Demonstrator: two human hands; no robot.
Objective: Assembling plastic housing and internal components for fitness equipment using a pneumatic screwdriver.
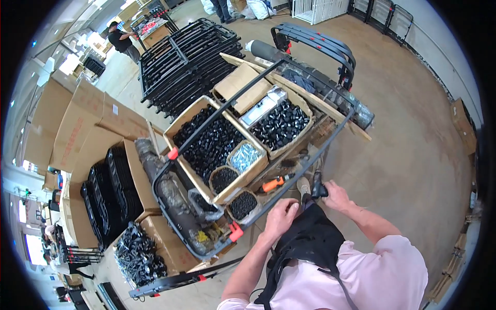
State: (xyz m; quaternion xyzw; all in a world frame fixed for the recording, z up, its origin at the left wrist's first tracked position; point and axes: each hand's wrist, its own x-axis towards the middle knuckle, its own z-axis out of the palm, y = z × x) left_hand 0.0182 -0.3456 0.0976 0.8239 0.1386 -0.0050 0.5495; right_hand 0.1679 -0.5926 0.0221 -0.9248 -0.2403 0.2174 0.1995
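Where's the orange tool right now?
In the head view, the orange tool lies just right of centre, beyond the left hand, beside a container of small black parts.

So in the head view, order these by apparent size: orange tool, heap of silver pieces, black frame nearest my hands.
1. Black frame, by its whole outline
2. Heap of silver pieces
3. Orange tool

A bench [324,130] carries boxes [242,184] and an orange tool [273,184].

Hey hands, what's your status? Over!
Right hand: gripping black tool. Left hand: loosely curled. Maybe in the way: grey bar between left hand and orange tool.
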